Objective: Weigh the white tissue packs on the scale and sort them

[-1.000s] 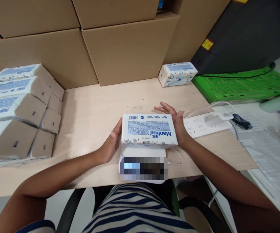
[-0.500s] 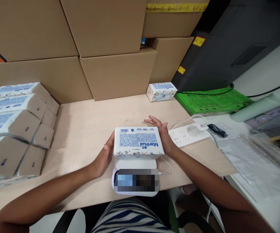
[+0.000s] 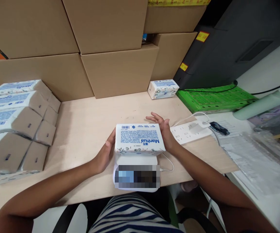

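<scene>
A white pack of tissues (image 3: 138,137) with blue "Manhua" print lies on the white scale (image 3: 136,160), barcode side up. The scale's display is pixelated, and a thin white cable runs from its right side. At the pack's left end is my left hand (image 3: 104,153), fingers straight and close along the side. My right hand (image 3: 165,134) stands at the right end, its fingers stretched out and spread past the far corner. Whether either palm presses on the pack I cannot tell. Neither hand is wrapped round it.
Stacked tissue packs (image 3: 21,129) stand at the left, and a single tissue pack (image 3: 163,89) sits at the back right. Cardboard boxes (image 3: 118,72) wall the table's rear. A power strip (image 3: 190,131), a green crate (image 3: 210,98) and clear plastic bags (image 3: 258,158) are on the right.
The view has shifted slightly, so everything sits a little higher and further right in the picture. Both hands stay beside the tissue pack on the scale.
</scene>
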`<control>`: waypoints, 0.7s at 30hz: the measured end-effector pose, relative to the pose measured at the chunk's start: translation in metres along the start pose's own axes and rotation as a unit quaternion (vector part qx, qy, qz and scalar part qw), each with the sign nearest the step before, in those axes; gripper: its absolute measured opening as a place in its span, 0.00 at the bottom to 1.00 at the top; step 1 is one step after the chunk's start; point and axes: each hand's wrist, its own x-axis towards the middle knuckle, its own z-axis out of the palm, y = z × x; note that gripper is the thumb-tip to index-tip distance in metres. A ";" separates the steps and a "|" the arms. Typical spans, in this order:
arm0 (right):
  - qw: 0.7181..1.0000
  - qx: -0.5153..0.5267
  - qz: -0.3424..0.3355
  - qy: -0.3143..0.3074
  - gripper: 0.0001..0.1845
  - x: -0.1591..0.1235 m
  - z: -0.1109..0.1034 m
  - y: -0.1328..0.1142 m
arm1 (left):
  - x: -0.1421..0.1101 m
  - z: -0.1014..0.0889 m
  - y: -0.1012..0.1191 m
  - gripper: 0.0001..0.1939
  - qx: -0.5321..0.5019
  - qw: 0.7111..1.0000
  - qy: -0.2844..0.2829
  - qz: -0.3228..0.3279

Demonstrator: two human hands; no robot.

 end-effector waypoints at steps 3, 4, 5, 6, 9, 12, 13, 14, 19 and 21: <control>1.000 0.002 -0.002 -0.003 0.58 -0.001 0.000 -0.001 | 0.000 0.000 0.001 0.44 0.007 1.000 0.000 -0.002; 1.000 0.002 -0.001 -0.005 0.58 -0.001 0.000 -0.002 | 0.000 0.000 0.001 0.44 0.009 1.000 -0.002 -0.003; 1.000 0.002 0.000 -0.007 0.57 -0.001 -0.001 -0.002 | 0.000 0.000 0.002 0.44 0.012 1.000 -0.004 -0.004; 1.000 0.003 0.002 -0.007 0.57 -0.002 -0.001 -0.002 | 0.000 0.000 0.002 0.45 0.013 1.000 -0.007 -0.006; 1.000 0.006 0.006 -0.003 0.56 -0.002 -0.001 -0.003 | 0.000 -0.001 0.003 0.45 0.012 1.000 -0.003 -0.013; 1.000 -0.002 -0.007 -0.004 0.56 -0.003 -0.002 -0.003 | 0.000 -0.001 0.003 0.45 0.019 1.000 -0.007 -0.015; 1.000 -0.007 -0.014 -0.004 0.55 -0.004 -0.002 -0.003 | 0.000 -0.001 0.002 0.45 0.022 1.000 -0.011 -0.015; 1.000 -0.012 -0.020 -0.004 0.54 -0.004 -0.002 -0.002 | 0.000 -0.001 0.002 0.45 0.025 0.999 -0.014 -0.014; 1.000 -0.015 -0.019 0.000 0.53 -0.007 -0.002 -0.003 | -0.001 -0.002 0.001 0.45 0.025 0.999 -0.016 -0.021; 1.000 -0.004 -0.017 0.006 0.52 -0.007 -0.002 -0.004 | -0.001 -0.002 0.000 0.46 0.020 1.000 -0.012 -0.021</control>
